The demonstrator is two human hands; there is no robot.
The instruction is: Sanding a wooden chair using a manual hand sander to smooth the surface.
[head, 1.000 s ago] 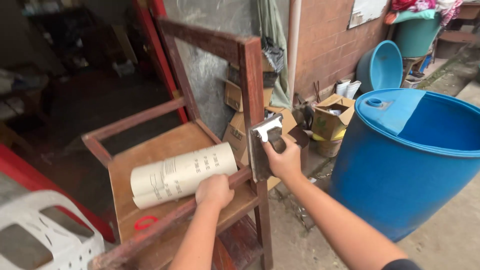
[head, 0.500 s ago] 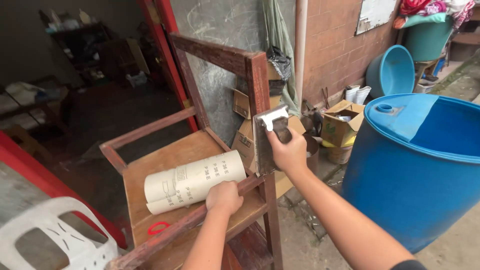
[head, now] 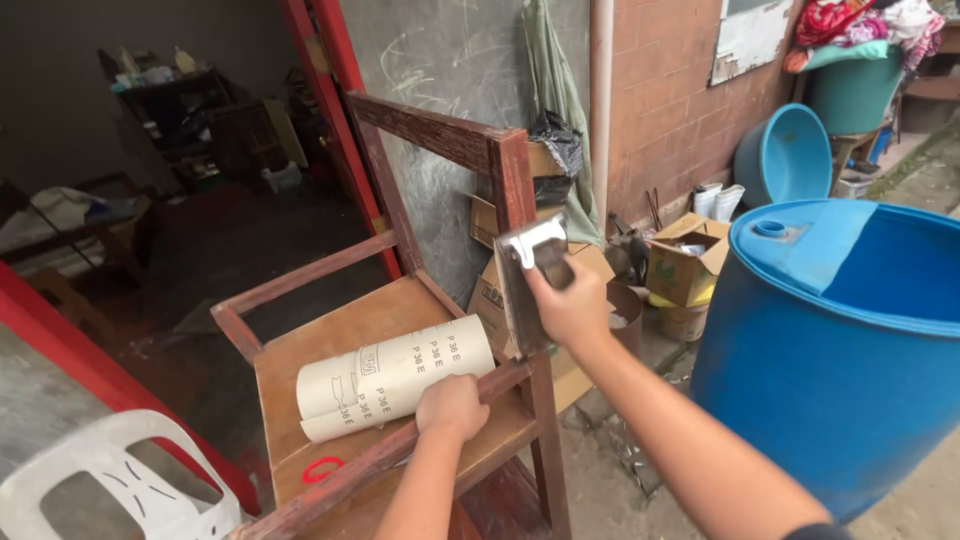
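Right hand [head: 572, 305] gripping metal scraper [head: 528, 285], left hand [head: 452, 407] clasping chair rail [head: 400, 455], blue barrel [head: 820, 370] open beside.

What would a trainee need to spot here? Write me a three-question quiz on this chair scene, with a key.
1. True or false: the left hand grips the wooden chair's armrest rail.
2. What lies on the chair seat beside the left hand?
A. a hammer
B. a roll of sandpaper
C. a paint can
3. Fill in: the right hand presses a metal ______ against the chair's upright post.

Key
1. True.
2. B, the roll of sandpaper.
3. Scraper; the metal scraper lies flat against the post, with the blue barrel standing to the right.
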